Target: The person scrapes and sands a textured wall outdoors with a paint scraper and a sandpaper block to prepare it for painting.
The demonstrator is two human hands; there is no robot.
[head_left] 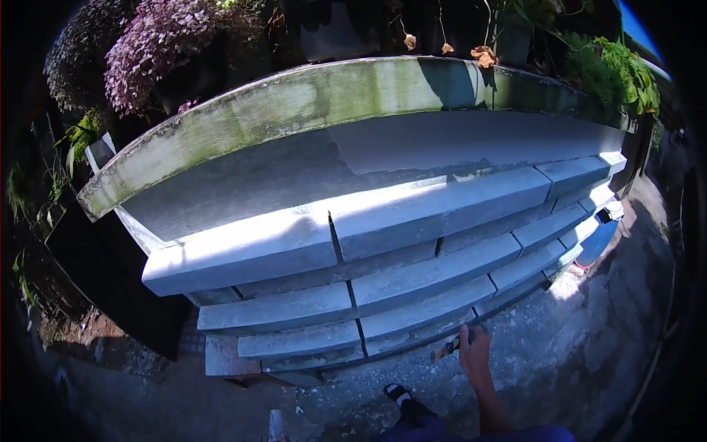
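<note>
My right hand [475,346] is closed around the handle of a small dark tool [445,349], which looks like a brush or scraper. The tool points left, near the lowest of the grey stepped slabs [427,313]. Narrow dark gaps run between the slabs, and sunlight falls on the top one [258,234]. At the bottom edge, a pale upright object [275,425] stands where my left hand would be, but its fingers are too small and cut off to make out.
A mossy curved ledge [294,103] overhangs the slabs, with purple-leaved plants [162,51] and green plants [626,74] above. A blue container [598,241] stands at the right end. My sandalled foot [398,393] is on the rough ground [560,346].
</note>
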